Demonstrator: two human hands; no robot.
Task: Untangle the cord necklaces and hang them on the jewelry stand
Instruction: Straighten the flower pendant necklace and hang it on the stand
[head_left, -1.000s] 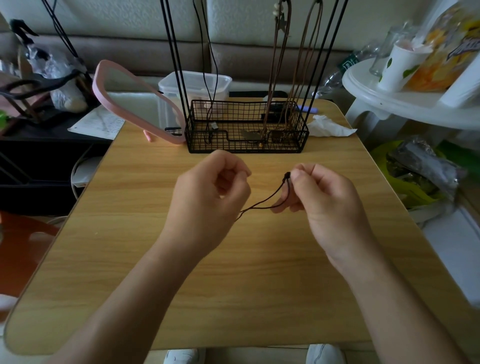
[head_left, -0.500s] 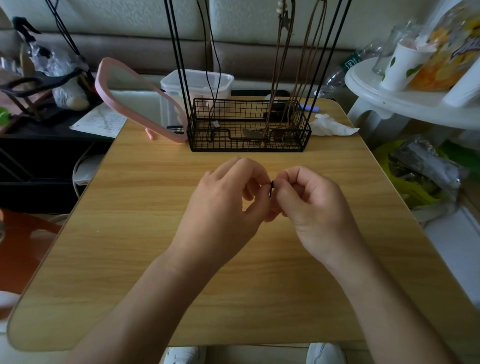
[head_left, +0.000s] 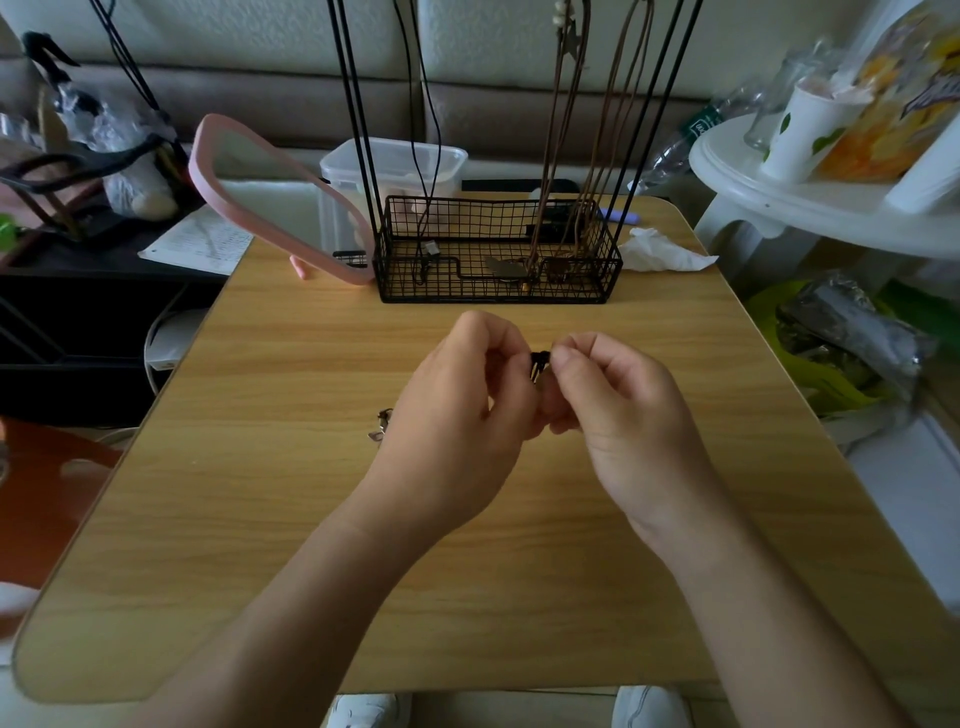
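I am pinching a black cord (head_left: 540, 359) between both hands above the table (head_left: 291, 545); my left hand (head_left: 457, 410) and right hand (head_left: 618, 410) are curling round it close together, fingertips nearly touching, so only a short bunch is showing between them; a small metal piece (head_left: 383, 423), perhaps its pendant, is lying on the table just left of my left hand; the cord is looking light, thin and limp, likely to kink and slip, so I am judging it best to hold right beside the knot and tease gently; the stand (head_left: 498, 296) is standing beyond, other necklaces (head_left: 558, 156) hanging on it.
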